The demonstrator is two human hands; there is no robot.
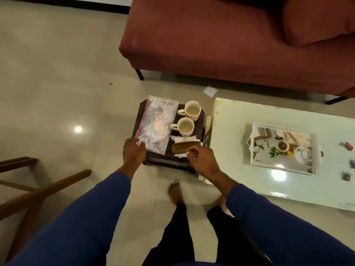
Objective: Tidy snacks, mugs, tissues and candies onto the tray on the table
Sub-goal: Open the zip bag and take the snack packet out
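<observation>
On the dark stool [199,131] at 12 o'clock, the snack bag [158,123] is touched at its near corner by the left hand [133,150], fingers spread, likely to lift it. The right hand [201,160] is curled near the tissue holder [185,147]; whether a tissue is pinched cannot be told. Two mugs [185,126] sit behind. The tray [282,148] waits at 2 o'clock on the table [230,150], candies [348,145] beyond.

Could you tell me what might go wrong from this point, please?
The snack bag overhangs the stool's edge; the left hand pulling it could sweep the two mugs beside it. The tray lies on the separate table, so mugs may tip while carried.
</observation>
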